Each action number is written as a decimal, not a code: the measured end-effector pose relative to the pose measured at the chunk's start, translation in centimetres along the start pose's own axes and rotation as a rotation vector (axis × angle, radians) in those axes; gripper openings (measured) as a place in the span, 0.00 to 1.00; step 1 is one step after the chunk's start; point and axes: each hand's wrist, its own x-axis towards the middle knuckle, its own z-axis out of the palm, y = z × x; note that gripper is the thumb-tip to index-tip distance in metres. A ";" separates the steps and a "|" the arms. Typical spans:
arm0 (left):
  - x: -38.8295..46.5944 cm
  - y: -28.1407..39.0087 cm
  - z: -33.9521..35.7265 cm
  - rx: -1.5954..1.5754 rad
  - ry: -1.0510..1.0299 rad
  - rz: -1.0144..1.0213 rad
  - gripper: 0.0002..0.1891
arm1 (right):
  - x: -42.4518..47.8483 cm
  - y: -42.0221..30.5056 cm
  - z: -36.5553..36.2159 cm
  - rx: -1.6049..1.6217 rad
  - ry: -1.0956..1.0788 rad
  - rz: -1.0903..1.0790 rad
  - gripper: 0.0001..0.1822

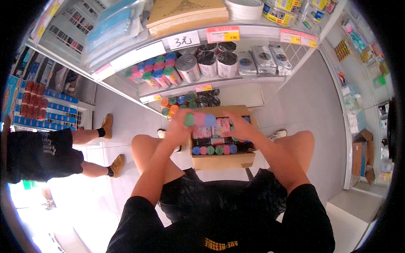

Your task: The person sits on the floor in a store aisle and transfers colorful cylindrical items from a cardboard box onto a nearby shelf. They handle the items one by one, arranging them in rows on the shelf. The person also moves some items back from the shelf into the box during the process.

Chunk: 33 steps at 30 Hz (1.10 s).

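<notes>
My left hand (pixel 182 125) is shut on a pack of small rolls (pixel 201 120) in green, pink and blue, blurred by motion over the left part of an open cardboard box (pixel 221 163). My right hand (pixel 239 126) is at the box's right part, beside a pink-and-white pack (pixel 222 125); whether its fingers hold that pack, I cannot tell. Inside the box, a row of blue, pink and green rolls (pixel 214 150) lies along the near side, with more packs behind it.
A shelf (pixel 177 91) beyond the box carries coloured rolls, dark-topped cylinders (pixel 227 64) and silvery packs (pixel 264 60). More rolls (pixel 181 100) stand below it. Another person (pixel 47 155) is at the left. Shelving (pixel 348 151) with a cardboard box (pixel 363 156) runs along the right.
</notes>
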 end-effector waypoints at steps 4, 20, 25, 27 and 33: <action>0.4 -0.7 -11.3 0.145 0.342 -0.082 0.28 | -0.4 3.9 0.3 -0.134 -0.009 0.088 0.47; 6.9 -7.0 -16.4 0.850 0.415 -0.164 0.23 | -0.6 5.9 1.9 -0.211 -0.078 0.147 0.38; 7.9 -8.2 -16.7 1.126 0.305 -0.206 0.15 | -0.4 7.4 1.8 -0.203 -0.008 0.123 0.34; 7.8 -8.3 -16.9 1.128 0.252 -0.190 0.16 | -0.5 7.7 2.0 -0.187 -0.007 0.139 0.34; 6.6 -5.8 -17.2 1.004 0.268 -0.146 0.15 | -0.3 6.9 1.6 -0.176 -0.050 0.213 0.33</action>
